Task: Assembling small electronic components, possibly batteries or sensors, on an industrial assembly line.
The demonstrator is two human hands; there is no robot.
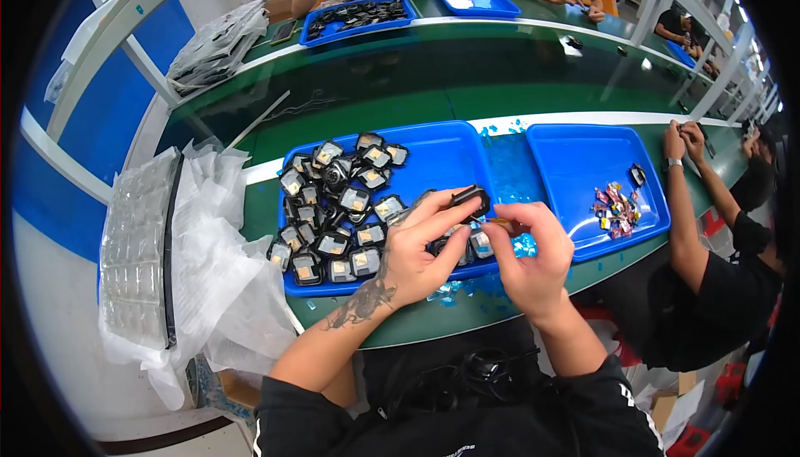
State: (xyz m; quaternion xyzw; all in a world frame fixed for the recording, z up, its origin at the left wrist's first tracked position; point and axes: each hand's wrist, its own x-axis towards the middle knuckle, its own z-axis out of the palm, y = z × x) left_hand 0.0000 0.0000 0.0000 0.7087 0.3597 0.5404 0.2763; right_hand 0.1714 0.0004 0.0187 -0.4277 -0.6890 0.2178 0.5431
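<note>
the left hand [421, 249] pinches a small black plastic casing [471, 199] at its fingertips, the part sticking out at 1 o'clock from the grip. the right hand [529, 257] is closed narrowly on a thin tool [493, 220] at the casing's 5 o'clock. both hover over the blue plastic tray [442, 157], with a heap of black square parts [337, 215] at 9 o'clock.

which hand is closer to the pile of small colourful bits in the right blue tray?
Right. The right hand sits at the left tray's right end, just across the tray edge from the colourful bits. The left hand is farther left, holding a small black part.
</note>
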